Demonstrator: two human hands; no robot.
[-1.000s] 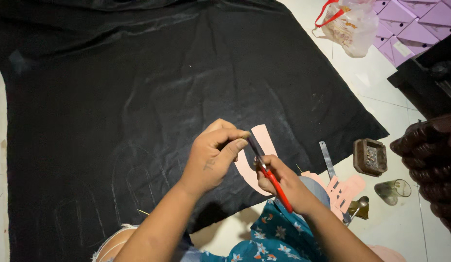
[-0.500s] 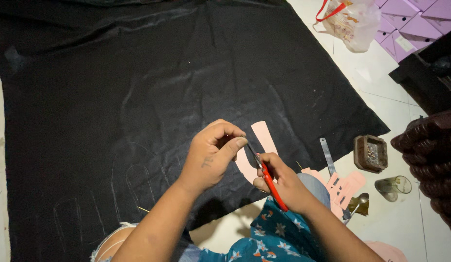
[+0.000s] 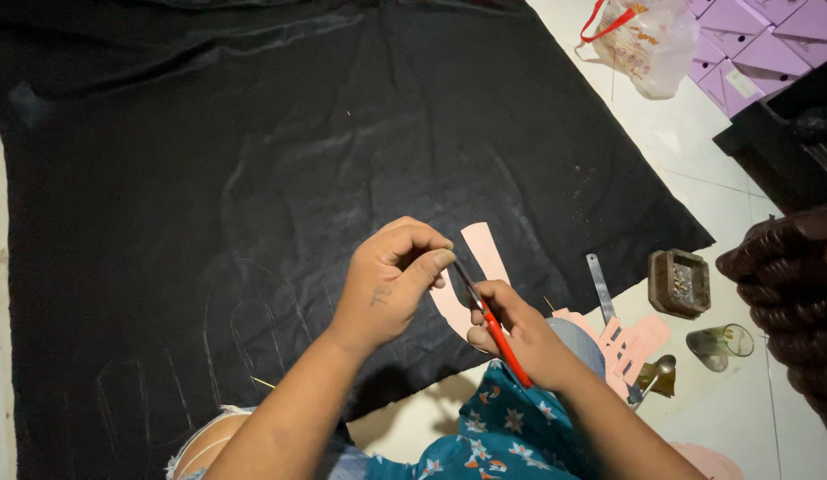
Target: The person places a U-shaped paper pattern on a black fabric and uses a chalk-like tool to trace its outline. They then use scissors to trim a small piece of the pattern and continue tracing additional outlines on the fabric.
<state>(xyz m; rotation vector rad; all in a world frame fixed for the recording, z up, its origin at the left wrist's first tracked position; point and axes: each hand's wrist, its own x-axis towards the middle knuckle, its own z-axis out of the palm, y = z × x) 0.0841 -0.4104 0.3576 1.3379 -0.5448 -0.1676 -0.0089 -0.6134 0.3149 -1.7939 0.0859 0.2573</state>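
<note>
Both hands met over the black cloth (image 3: 253,178): the left hand (image 3: 391,284) pinched a curved, pale pink paper pattern (image 3: 485,253), the right hand (image 3: 511,329) gripped a red-handled tool (image 3: 498,333) against it.

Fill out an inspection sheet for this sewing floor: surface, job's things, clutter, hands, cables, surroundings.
Surface: black cloth spread flat on a pale tiled floor, with faint chalk outlines near its lower left.
Job's things: curved pink pattern piece on the cloth edge; red-handled tool.
Clutter: metal ruler, small brown box, glass, more pink cut-outs.
Hands: left hand pinches at the tool's tip; right hand grips the red handle.
Cables: nothing seen.
Surroundings: plastic bag, purple boxes, dark carved furniture.
</note>
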